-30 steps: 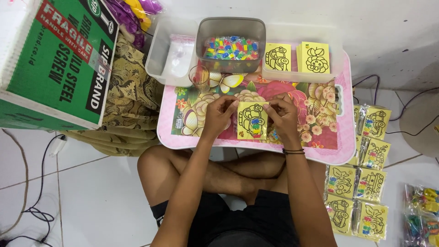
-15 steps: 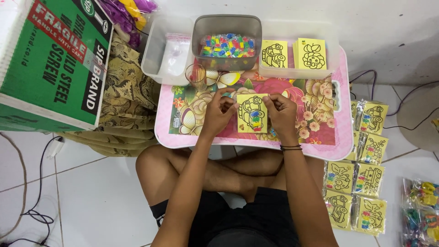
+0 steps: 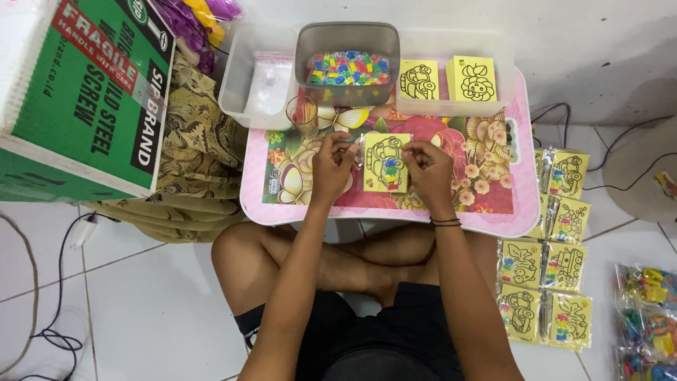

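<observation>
Yellow card (image 3: 386, 164) with a car outline lying on the pink floral table (image 3: 493, 197), just in front of the grey tub (image 3: 347, 60) of coloured pieces. Left hand (image 3: 330, 164) pinching its left edge, right hand (image 3: 427, 166) pinching its right edge.

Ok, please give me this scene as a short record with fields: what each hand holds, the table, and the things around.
left hand: left hand grips the left edge of the yellow card
right hand: right hand grips the card's right edge
card: yellow, car drawing, in a clear sleeve, over the table
table: pink lap table with flower print
behind the card: grey tub of small coloured pieces; clear tray with yellow card stacks; small glass
floor, right side: packed yellow cards
left side: green cardboard box
</observation>
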